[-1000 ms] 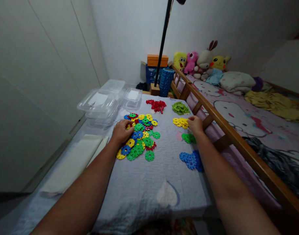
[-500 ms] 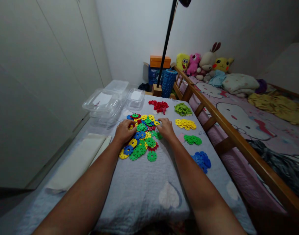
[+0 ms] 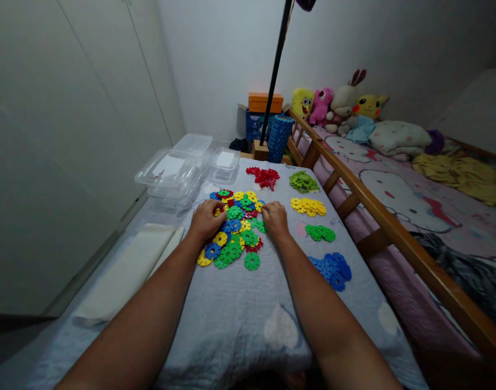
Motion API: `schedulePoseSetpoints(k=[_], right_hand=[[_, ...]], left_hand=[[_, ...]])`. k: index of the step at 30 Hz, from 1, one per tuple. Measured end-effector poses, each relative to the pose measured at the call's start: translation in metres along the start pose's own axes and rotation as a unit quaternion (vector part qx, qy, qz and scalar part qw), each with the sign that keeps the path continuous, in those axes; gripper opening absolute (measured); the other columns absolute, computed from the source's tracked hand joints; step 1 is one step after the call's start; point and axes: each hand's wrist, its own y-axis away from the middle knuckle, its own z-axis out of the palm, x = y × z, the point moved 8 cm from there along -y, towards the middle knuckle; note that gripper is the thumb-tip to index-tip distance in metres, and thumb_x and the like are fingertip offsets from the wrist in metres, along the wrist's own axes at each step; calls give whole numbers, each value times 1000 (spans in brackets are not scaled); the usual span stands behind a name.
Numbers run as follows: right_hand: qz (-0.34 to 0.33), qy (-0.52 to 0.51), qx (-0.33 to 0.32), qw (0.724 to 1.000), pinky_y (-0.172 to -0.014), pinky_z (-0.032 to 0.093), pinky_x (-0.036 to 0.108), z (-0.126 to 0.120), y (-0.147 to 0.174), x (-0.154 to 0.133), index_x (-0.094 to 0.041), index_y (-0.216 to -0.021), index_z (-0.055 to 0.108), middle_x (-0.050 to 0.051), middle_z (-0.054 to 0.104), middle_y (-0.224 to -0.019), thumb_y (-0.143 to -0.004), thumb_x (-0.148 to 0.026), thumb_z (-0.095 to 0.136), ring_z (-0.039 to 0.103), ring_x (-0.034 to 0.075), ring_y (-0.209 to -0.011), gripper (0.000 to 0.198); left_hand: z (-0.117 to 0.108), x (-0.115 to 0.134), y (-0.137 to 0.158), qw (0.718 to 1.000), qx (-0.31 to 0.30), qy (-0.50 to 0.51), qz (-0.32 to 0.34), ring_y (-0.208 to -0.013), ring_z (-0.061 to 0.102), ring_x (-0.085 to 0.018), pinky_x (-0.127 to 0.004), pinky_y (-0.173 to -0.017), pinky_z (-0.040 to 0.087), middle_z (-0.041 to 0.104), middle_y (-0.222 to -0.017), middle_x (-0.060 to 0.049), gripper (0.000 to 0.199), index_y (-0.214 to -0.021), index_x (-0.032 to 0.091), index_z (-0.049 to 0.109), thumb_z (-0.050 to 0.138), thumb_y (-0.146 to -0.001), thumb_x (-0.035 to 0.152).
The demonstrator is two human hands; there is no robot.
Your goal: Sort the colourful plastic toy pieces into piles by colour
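Note:
A mixed pile of plastic snowflake discs (image 3: 233, 226) in green, yellow, blue and red lies on the cloth between my hands. My left hand (image 3: 206, 221) rests at the pile's left edge, its fingers curled in around pieces by a yellow disc; what they pinch is mostly hidden. At the right edge, beside a green disc (image 3: 259, 225), my right hand (image 3: 275, 219) has its fingers bent and drawn together. Whatever it grips is out of sight. A single green disc (image 3: 251, 261) lies at the near edge of the pile.
Along the right side are sorted heaps: red pieces (image 3: 264, 177), light green pieces (image 3: 303, 182), yellow discs (image 3: 308, 206), green discs (image 3: 321, 233) and blue discs (image 3: 336, 270). Clear plastic containers (image 3: 170, 176) stand back left, above a folded cloth (image 3: 128, 271). A wooden bed rail (image 3: 369, 216) borders the right.
My right hand has turned and drawn its fingers in, moving slightly down beside the pile. My left hand stays nearly where it was. More of the blue heap shows past my right forearm.

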Motion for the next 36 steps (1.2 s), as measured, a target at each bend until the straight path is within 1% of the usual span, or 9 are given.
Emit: schedulePoseSetpoints(k=[5,8,11,15,19,23,28,32,36], right_hand=[[3,29,-6,1000,-99,42,37,-2,3,-5,-21,-138,63,11,63,-137,-96,-28,57,53,27,-120,44],[0,43,-29,999,-98,42,38,1,4,-7,-25,-133,67,9,63,-137,-96,-30,58,52,28,-120,38],[-1,35,-26,999,-97,42,39,3,4,-6,-25,-127,71,9,64,-133,-97,-28,58,52,29,-118,33],[-5,-4,6,1000,-98,42,37,0,1,-3,-24,-118,75,11,67,-123,-99,-25,54,54,26,-114,29],[-9,-46,68,997,-99,42,34,-16,-4,2,-20,-110,77,11,67,-109,-98,-20,50,57,24,-107,29],[23,-82,147,985,-96,44,33,-42,-8,21,-17,-105,78,11,66,-101,-96,-20,49,60,24,-101,30],[110,-110,224,962,-95,45,36,-68,-8,63,-16,-90,74,10,68,-93,-89,-18,47,59,25,-96,28],[149,-111,255,949,-97,44,38,-76,-6,86,-18,-82,72,10,68,-90,-82,-18,48,58,25,-95,24],[156,-109,245,951,-97,45,38,-74,-7,92,-18,-81,71,11,69,-89,-80,-18,48,59,26,-94,23]], left_hand=[[-1,2,0,1000,-4,-5,0,-109,64,-28,-43,-102,49,70,-110,-9,29,-100,22,69,56,-80,39],[0,1,0,1000,-5,-7,0,-106,64,-27,-42,-99,49,70,-108,-8,28,-98,22,69,57,-80,39],[0,-1,0,1000,-4,-8,-2,-104,64,-27,-41,-98,50,69,-107,-8,27,-98,22,69,57,-80,39],[0,-1,0,1000,-5,-7,-7,-105,63,-26,-40,-97,50,70,-107,-7,26,-98,23,69,57,-81,38],[0,-1,1,1000,-9,-8,-8,-104,63,-26,-40,-95,50,69,-108,-8,28,-100,22,69,57,-81,39],[0,-1,1,1000,-7,-10,-5,-104,63,-27,-40,-95,50,69,-108,-8,29,-100,22,70,57,-81,40],[1,-2,1,1000,-5,-12,-6,-103,63,-27,-40,-94,50,69,-107,-8,29,-99,22,70,56,-80,40],[1,-1,1,1000,-2,-13,-5,-103,64,-26,-40,-95,50,69,-107,-8,28,-99,22,69,56,-80,39],[0,0,1,1000,-5,-14,-1,-103,64,-27,-40,-96,49,69,-107,-8,28,-99,22,69,56,-81,40]])
